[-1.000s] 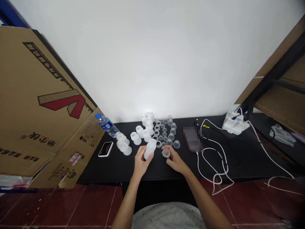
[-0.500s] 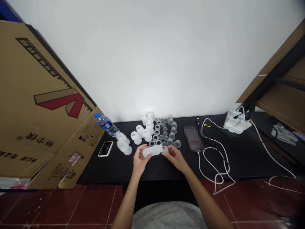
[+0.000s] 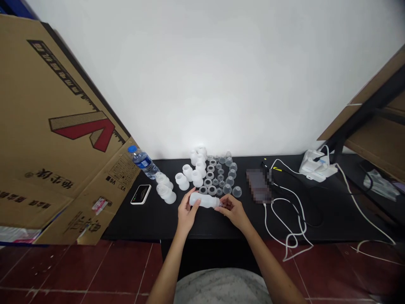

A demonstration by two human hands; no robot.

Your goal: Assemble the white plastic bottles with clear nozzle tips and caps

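Note:
My left hand (image 3: 187,212) is wrapped round the left end of a frosted white bottle (image 3: 204,200), which lies sideways above the table's front. At its right end, my right hand (image 3: 233,207) pinches a small clear plastic part (image 3: 222,204) against the neck; the fingers partly hide it. Just behind the hands stand rows of clear rings (image 3: 208,182) and small clear domes (image 3: 230,181). White bottle-shaped pieces (image 3: 197,178) form a group behind and to the left. More of them, frosted (image 3: 166,193), stand farther left.
A water bottle with a blue cap (image 3: 144,163) and a white-framed device (image 3: 141,194) are on the left, beside a large cardboard box (image 3: 79,177). To the right lie a blurred-out phone (image 3: 259,185), looping white cables (image 3: 300,215) and a white plug block (image 3: 317,165) on the black table (image 3: 142,221).
The clear part in my right hand has come against the bottle's neck, where a gap showed before. The bottle now tilts slightly down to the right. The view has shifted a little.

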